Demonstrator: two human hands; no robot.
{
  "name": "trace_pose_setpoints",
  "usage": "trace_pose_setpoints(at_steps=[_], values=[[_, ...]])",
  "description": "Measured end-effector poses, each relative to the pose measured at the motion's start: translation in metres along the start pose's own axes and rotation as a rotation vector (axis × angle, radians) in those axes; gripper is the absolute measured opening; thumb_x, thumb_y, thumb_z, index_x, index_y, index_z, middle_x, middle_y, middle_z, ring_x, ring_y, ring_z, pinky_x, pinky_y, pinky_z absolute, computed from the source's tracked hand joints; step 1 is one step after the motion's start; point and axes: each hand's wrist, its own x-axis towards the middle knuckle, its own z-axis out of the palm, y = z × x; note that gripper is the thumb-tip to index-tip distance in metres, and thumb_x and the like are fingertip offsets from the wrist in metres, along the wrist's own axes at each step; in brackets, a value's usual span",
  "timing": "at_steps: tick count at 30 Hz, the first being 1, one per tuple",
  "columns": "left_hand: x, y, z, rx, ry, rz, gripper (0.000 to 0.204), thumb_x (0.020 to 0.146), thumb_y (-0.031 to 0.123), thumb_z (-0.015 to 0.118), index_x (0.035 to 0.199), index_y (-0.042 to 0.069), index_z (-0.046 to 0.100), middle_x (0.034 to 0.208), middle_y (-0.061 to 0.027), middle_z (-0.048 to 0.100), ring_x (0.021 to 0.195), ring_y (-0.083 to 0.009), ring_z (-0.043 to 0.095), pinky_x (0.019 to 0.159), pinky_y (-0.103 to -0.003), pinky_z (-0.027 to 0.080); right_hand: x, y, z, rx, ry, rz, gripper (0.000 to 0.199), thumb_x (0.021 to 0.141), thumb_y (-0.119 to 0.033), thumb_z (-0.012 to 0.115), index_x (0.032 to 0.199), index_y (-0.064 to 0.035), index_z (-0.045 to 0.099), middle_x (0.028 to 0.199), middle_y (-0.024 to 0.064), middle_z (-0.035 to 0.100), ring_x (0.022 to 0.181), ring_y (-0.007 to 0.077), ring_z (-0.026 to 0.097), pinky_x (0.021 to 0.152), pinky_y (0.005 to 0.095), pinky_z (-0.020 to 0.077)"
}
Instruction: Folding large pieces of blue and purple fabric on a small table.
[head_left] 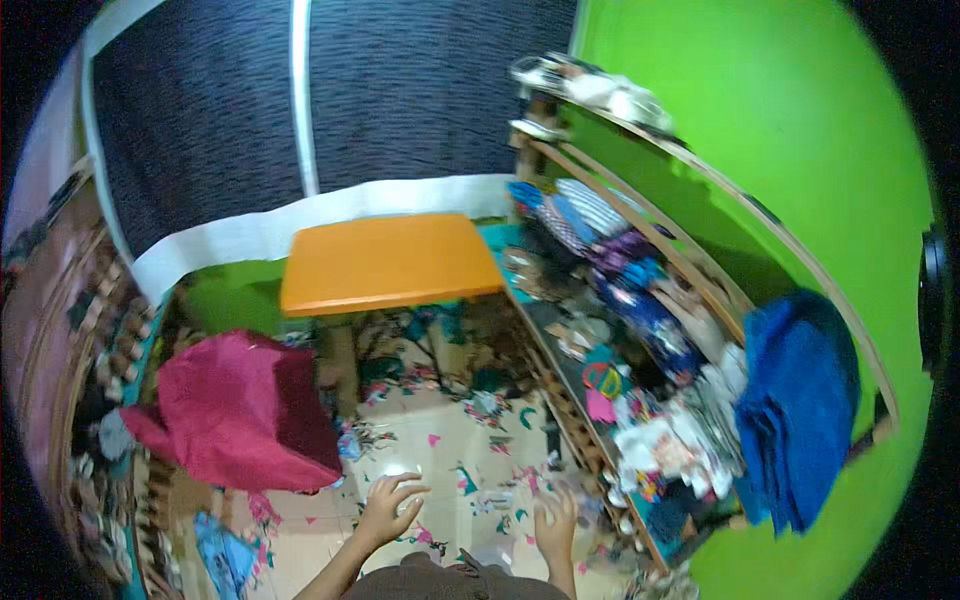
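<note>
Both of my hands hang in front of my body, low in the view, above a pale tiled floor (400, 432) strewn with coloured scraps. My left hand (388, 510) is open, its fingers apart and turned to the right, holding nothing. Opposite it, my right hand (556, 520) points upward with its fingers spread and blurred; it is empty too. A dark red cloth (235, 410) drapes over something to the left of my left hand. Beyond my hands stands an orange-topped table (395, 262).
Along the right, a long wooden-framed shelf (560, 345) bears piled fabric and scissors with coloured handles (602, 379). A folded blue cloth (800, 400) hangs over its rail. Cluttered racks (110, 350) line the left side. A light blue piece (225, 555) lies at lower left. Dark curtains (430, 100) cover the back.
</note>
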Motion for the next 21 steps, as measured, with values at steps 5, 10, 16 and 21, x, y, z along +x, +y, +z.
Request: trace_pose_setpoints(at_steps=[5,10,16,21], values=[[-0.043,-0.021,-0.03,-0.163,0.106,-0.276,0.022,0.083,0.023,0.054,0.101,0.014,0.062,0.109,-0.0062,0.056,0.106,-0.0252,0.049,0.092,-0.042,0.034,0.015,-0.069,0.046,0.309,-0.544,-0.041,0.024,0.078,-0.02,0.058,0.101,-0.0154,0.066,0.118,0.0116,0.052,0.12,0.036,0.034,0.101,0.0444,0.0247],[-0.04,-0.049,-0.036,0.197,0.144,-0.327,0.022,0.082,0.023,0.054,0.101,0.013,0.062,0.106,-0.0061,0.057,0.105,-0.0258,0.049,0.095,-0.044,0.03,0.056,-0.12,0.104,0.378,-0.842,-0.273,0.026,0.082,-0.02,0.055,0.106,-0.0148,0.063,0.117,0.011,0.054,0.118,0.0354,0.037,0.1,0.0424,0.027],[-0.017,-0.078,-0.072,0.097,0.275,-0.525,0.024,0.083,0.023,0.055,0.103,0.012,0.061,0.107,-0.0069,0.056,0.105,-0.0261,0.049,0.096,-0.042,0.03,0.119,-0.171,0.167,0.486,-1.053,-0.406,0.027,0.085,-0.021,0.053,0.109,-0.0104,0.06,0.117,0.0126,0.054,0.116,0.032,0.041,0.099,0.0406,0.0293],[-0.044,-0.1,-0.094,-0.247,0.298,-0.599,0.028,0.084,0.028,0.055,0.109,0.016,0.06,0.114,-0.0095,0.053,0.111,-0.0267,0.046,0.099,-0.044,0.026,0.15,-0.186,0.22,0.492,-1.186,-0.456,0.027,0.085,-0.021,0.052,0.109,-0.0106,0.06,0.117,0.0126,0.054,0.113,0.0298,0.044,0.097,0.0388,0.0315]])
